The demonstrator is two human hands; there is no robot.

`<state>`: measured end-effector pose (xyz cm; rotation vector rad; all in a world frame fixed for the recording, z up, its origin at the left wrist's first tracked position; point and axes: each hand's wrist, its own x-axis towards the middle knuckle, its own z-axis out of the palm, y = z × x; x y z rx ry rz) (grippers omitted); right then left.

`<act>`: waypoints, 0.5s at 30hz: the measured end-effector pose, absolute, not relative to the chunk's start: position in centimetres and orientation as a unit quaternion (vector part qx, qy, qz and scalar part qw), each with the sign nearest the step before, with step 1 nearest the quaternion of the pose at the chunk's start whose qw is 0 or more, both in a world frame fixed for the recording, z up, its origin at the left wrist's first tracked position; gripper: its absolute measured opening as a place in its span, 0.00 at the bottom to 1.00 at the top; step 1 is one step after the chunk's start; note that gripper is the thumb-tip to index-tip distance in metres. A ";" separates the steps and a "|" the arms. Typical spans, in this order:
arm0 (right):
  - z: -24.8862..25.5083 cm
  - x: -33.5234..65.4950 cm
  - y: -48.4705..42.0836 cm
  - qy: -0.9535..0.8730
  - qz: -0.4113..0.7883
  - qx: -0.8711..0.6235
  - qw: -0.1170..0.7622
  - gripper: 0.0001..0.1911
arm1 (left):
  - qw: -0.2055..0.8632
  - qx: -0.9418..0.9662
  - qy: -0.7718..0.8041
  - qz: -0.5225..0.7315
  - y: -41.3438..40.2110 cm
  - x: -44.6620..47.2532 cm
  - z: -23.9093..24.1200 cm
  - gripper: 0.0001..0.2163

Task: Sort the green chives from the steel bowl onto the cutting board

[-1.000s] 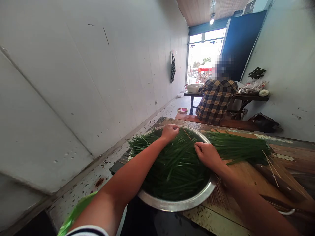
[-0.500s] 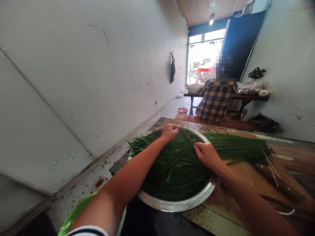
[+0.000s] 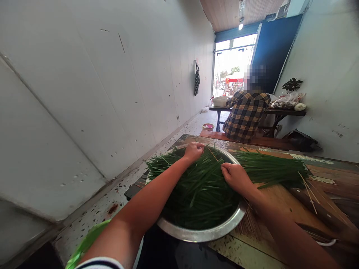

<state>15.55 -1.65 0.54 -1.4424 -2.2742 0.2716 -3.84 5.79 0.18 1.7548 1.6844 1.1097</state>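
A wide metal bowl (image 3: pixel 200 235) is heaped with long, flat garlic chives (image 3: pixel 202 194). Over its far side, my left hand (image 3: pixel 194 151) is closed in a pinch, with green chive leaf showing at the fingertips. My right hand (image 3: pixel 235 175) is closed above the bowl's right part. Between the two hands runs a thin bamboo skewer (image 3: pixel 212 154), slanting down to the right hand's fingers. Exactly where the skewer enters the chives is too small to make out.
More garlic chives (image 3: pixel 272 168) lie right of the bowl by a wooden cutting board (image 3: pixel 277 198). Loose skewers (image 3: pixel 249 224) rest beside the bowl, others (image 3: pixel 310 192) near a dark riveted handle (image 3: pixel 308 201). Ahead, a person in a plaid shirt (image 3: pixel 246 114) sits at another table (image 3: pixel 286 111).
Almost nothing differs. Both hands keep their closed hold over the bowl, and the view has shifted very slightly.
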 end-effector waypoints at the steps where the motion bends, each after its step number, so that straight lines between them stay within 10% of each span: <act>1: 0.5 15.6 -1.6 -0.821 0.098 -0.519 0.218 0.15 | 0.231 0.638 0.614 0.403 5.8 -3.8 0.2 0.14; 15: 0.4 15.6 -1.6 -0.820 0.100 -0.521 0.213 0.15 | 0.221 0.643 0.612 0.403 5.9 -3.8 0.1 0.13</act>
